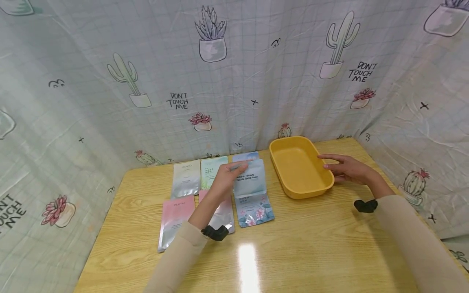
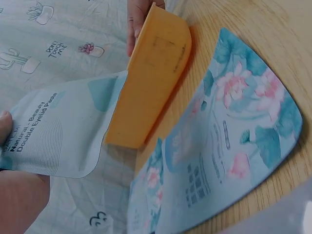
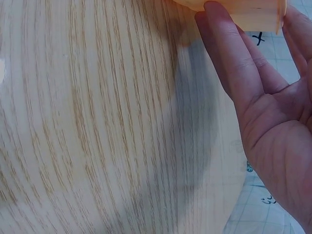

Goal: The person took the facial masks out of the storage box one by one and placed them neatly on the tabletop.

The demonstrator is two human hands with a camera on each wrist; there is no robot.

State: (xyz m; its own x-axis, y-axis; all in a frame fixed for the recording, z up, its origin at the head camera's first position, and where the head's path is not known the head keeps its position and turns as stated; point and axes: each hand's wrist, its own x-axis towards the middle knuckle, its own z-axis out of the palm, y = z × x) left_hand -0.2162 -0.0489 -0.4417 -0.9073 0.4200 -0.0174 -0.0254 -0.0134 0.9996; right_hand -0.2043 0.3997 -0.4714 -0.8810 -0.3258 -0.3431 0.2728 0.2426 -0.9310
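My left hand pinches a pale blue double eyelid paste packet near its top edge. In the left wrist view the packet is raised off the table, left of the yellow plastic basin. Beneath it lies a blue sachet with pink flowers, partly covered in the head view. At the basin's right side is my right hand, its fingers spread and fairly straight, fingertips against the wall. The right wrist view shows this hand with its palm turned to the basin.
Left of the basin lie a silver-white sachet, a green one, a pink one, another pink one and a bluish one at the back. A cactus-print curtain encloses the wooden table.
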